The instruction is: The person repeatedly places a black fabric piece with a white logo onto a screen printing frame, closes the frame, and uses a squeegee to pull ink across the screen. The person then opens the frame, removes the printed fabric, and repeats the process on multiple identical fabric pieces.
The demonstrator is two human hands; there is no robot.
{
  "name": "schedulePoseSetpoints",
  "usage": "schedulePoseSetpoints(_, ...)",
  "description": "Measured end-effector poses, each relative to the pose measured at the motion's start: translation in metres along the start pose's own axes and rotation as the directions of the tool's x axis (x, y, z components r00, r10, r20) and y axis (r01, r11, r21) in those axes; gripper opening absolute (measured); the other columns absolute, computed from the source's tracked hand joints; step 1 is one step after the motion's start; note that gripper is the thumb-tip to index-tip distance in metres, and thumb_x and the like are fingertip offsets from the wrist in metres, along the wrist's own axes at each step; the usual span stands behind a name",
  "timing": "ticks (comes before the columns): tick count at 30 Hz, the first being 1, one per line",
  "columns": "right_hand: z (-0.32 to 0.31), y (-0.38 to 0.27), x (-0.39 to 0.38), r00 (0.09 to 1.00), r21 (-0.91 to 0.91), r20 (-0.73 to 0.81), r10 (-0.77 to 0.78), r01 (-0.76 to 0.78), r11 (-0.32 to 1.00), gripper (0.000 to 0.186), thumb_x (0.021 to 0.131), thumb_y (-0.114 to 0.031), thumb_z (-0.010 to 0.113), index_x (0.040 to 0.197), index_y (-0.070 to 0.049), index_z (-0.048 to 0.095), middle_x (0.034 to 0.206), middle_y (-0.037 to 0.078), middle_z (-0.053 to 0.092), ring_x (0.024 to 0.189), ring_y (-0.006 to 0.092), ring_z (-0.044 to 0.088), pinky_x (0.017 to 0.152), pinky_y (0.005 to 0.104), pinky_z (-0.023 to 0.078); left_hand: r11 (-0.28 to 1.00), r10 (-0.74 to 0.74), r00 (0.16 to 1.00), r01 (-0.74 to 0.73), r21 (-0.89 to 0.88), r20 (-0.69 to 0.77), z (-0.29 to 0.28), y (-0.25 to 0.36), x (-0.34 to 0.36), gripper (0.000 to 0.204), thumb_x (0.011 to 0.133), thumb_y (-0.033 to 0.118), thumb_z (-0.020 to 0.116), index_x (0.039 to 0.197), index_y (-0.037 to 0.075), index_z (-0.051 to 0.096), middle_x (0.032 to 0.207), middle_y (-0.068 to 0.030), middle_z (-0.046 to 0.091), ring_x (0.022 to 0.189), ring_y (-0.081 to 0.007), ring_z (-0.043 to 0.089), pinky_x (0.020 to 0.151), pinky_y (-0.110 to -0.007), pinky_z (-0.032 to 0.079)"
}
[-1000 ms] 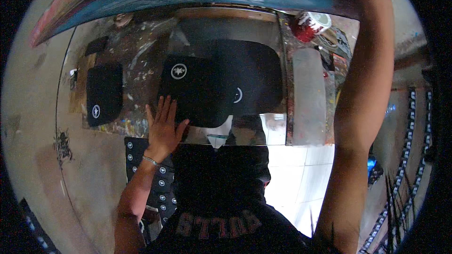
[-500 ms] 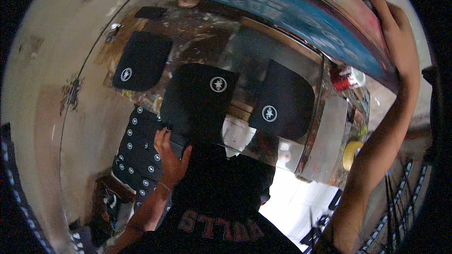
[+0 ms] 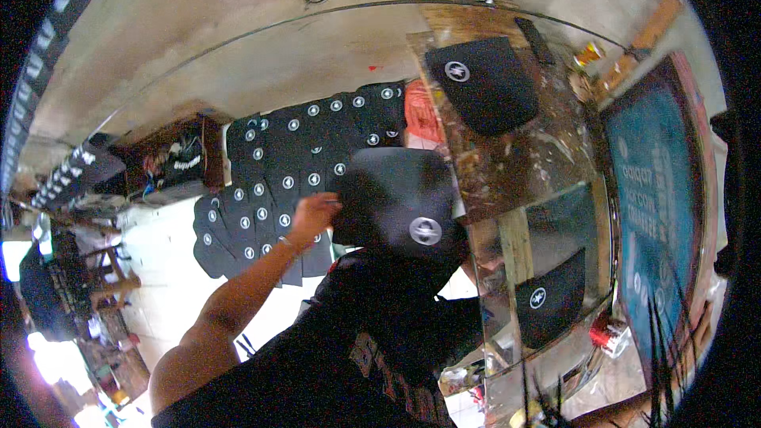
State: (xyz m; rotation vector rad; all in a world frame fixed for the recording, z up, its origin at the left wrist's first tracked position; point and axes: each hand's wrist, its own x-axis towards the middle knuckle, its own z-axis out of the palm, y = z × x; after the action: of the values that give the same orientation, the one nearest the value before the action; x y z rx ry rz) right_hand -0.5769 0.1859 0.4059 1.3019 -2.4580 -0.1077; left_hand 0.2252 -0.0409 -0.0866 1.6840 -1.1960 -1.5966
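Fabric panel [image 3: 388,190], black, rounded: one, centre, off paint-spattered brown table [image 3: 555,154] since earlier
Left hand [image 3: 315,212]: clamped on panel's nine-o'clock edge
Right hand: cannot tell grip
Tabletop black panels [image 3: 499,91]: two, at one-thirty and four o'clock

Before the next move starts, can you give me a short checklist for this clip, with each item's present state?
1. Left hand at the near black piece: ok, fingertips at its left edge.
2. Firmness of that hold: cannot tell, the fingers are blurred.
3. Round white emblem on that piece facing the camera: ok.
4. Emblem sharp enough to inspect: not ok, it is smeared in this view.
5. Blue screen apart from the upper table piece and the lower table piece: ok, it overlaps neither in this view.
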Motion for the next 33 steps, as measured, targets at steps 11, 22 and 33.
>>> schedulePoseSetpoints(11, 0.017, -0.009, -0.002, 0.973, 0.146, -0.014, 0.23, -0.225, 0.963, 0.055, 0.11, -0.035, 0.036, 0.156, -0.006, 0.045, 0.158, 0.02, 0.046, 0.147, 0.0344, 0.041, 0.123, 0.0414, 0.029, 0.387, -0.268, 0.831, 0.556, 0.736, -0.487, -0.175, -0.237, 0.091, 0.058, 0.091, 0.06, 0.068, 0.119, 0.01, 0.074, 0.126, -0.01, 0.072, 0.118, -0.029, 0.069, 0.093, -0.041, 0.058)
schedulePoseSetpoints(22, 0.006, -0.024, -0.006, 0.942, 0.282, 0.021, 0.335, -0.327, 0.902, 0.056, 0.111, -0.037, 0.035, 0.155, -0.005, 0.046, 0.158, 0.02, 0.046, 0.148, 0.0342, 0.04, 0.123, 0.0413, 0.029, 0.326, -0.342, 0.731, 0.682, 0.655, -0.591, -0.262, -0.206, 0.163, 0.05, 0.093, 0.045, 0.07, 0.126, 0.007, 0.07, 0.121, -0.0104, 0.075, 0.111, -0.028, 0.072, 0.094, -0.04, 0.055)
schedulePoseSetpoints(33, 0.012, 0.01, -0.023, 0.943, 0.413, 0.043, 0.33, -0.318, 0.854, 0.057, 0.111, -0.038, 0.035, 0.154, -0.003, 0.046, 0.158, 0.019, 0.047, 0.148, 0.034, 0.04, 0.123, 0.0412, 0.028, 0.998, 0.057, 0.485, -0.004, 0.063, -0.872, -0.126, -0.166, 0.156, 0.02, 0.092, 0.022, 0.072, 0.096, 0.003, 0.074, 0.087, -0.0177, 0.075, 0.077, -0.0332, 0.072, 0.074, -0.044, 0.057)
